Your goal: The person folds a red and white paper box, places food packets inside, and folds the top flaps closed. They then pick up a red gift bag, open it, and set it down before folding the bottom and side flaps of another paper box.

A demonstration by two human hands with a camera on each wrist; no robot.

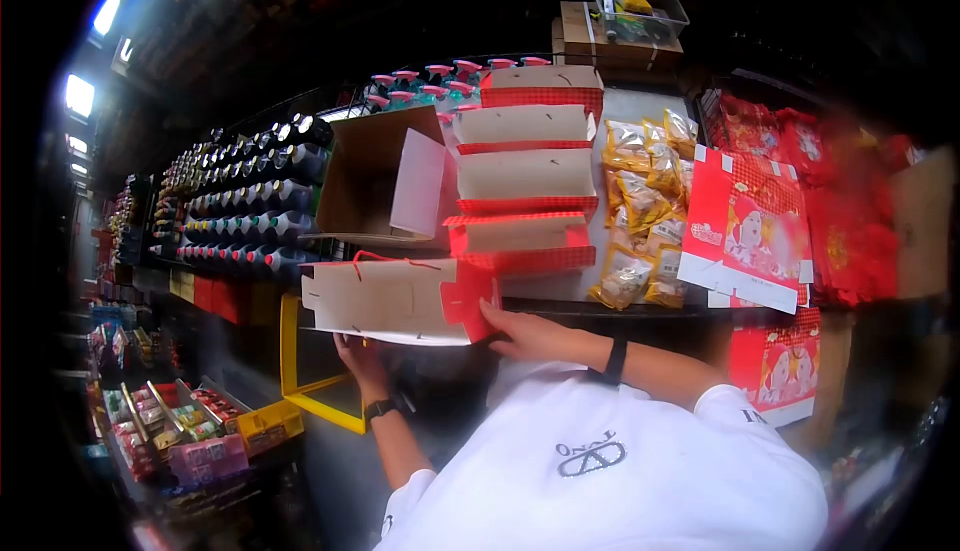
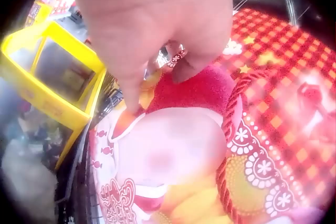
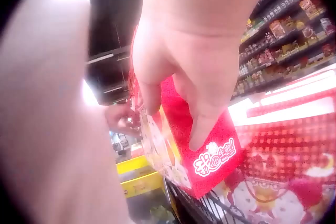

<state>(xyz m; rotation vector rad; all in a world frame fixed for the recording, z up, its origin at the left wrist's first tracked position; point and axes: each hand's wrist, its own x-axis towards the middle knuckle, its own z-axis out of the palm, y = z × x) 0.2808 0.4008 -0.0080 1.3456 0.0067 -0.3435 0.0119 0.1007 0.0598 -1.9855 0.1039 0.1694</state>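
An open-topped red-and-white gift box (image 1: 385,296) with a red rope handle is held between both hands at the shelf edge. Its pale inside faces up. My left hand (image 1: 362,363) grips its near side, against the printed face with the checks and rope handle in the left wrist view. At the box's red right end, my right hand (image 1: 528,335) has its thumb and fingers spread over the corner. White lettering (image 3: 215,158) shows on that end panel in the right wrist view. Behind it stands a row of similar open boxes (image 1: 525,176).
A brown carton (image 1: 370,171) stands left of the box row, beside dark bottles (image 1: 250,196). To the right lie yellow-and-clear snack packs (image 1: 640,201) and flat printed red boxes (image 1: 745,226). A yellow frame (image 1: 290,351) stands at the left, below the shelf.
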